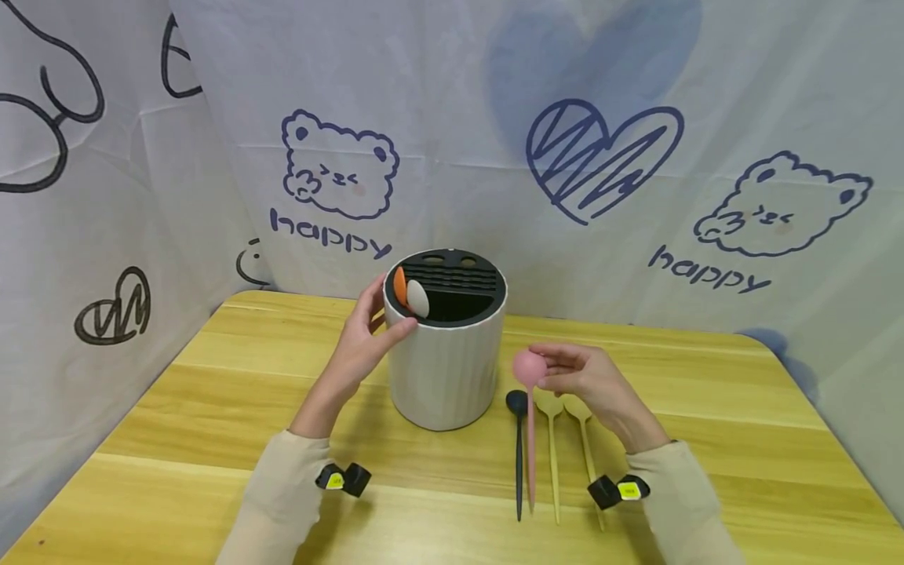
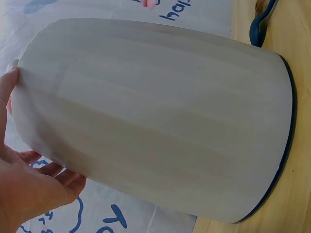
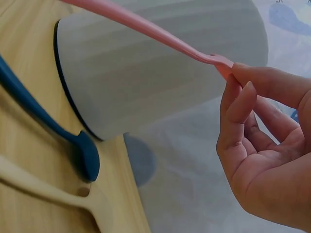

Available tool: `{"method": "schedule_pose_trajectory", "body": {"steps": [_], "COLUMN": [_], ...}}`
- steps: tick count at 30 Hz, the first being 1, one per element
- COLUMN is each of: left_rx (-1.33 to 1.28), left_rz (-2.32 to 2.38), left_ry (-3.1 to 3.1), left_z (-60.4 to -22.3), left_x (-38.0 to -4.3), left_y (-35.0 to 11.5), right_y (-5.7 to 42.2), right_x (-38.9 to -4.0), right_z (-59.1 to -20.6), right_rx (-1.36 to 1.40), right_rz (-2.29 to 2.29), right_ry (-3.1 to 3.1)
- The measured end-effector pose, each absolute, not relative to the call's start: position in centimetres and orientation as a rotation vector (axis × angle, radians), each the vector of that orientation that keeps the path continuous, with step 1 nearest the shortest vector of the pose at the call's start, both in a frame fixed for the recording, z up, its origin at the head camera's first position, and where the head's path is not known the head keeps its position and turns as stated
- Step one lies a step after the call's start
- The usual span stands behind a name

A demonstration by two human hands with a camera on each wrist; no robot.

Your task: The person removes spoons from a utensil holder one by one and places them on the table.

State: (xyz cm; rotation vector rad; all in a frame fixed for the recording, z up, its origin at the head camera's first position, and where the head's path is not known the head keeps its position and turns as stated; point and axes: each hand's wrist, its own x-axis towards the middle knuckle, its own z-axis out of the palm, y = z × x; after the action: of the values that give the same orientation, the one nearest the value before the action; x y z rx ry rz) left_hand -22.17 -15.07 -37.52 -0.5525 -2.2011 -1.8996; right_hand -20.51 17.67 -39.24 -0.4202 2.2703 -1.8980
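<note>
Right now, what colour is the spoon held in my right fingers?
Pink. The spoon shows best in the head view, where its full length is visible.

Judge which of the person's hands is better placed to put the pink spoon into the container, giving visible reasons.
Probably the right hand: it already pinches the pink spoon at its round end, while the left hand holds the container near its top.

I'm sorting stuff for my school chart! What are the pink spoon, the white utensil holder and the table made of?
Pink spoon: probably plastic or silicone, with a soft sheen; it's one even pink without metallic glints. White utensil holder: likely plastic, with a dull finish; its shallow ribs look moulded. Table: wood or a wood-look top, slightly shiny; it shows grain streaks and pale reflections.
</note>
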Motion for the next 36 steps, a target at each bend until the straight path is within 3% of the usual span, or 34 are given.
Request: {"method": "schedule_pose_trajectory", "body": {"steps": [36], "left_rx": [-0.544], "left_rz": [-1.892], "left_ry": [-2.201], "left_z": [-37.3], "left_x": [-22.0], "left_y": [-15.0], "right_y": [24.0], "right_x": [-21.8], "right_z": [-40.6], "right_rx": [-0.325], "right_rz": [-1.827], "right_ry": [2.164]}}
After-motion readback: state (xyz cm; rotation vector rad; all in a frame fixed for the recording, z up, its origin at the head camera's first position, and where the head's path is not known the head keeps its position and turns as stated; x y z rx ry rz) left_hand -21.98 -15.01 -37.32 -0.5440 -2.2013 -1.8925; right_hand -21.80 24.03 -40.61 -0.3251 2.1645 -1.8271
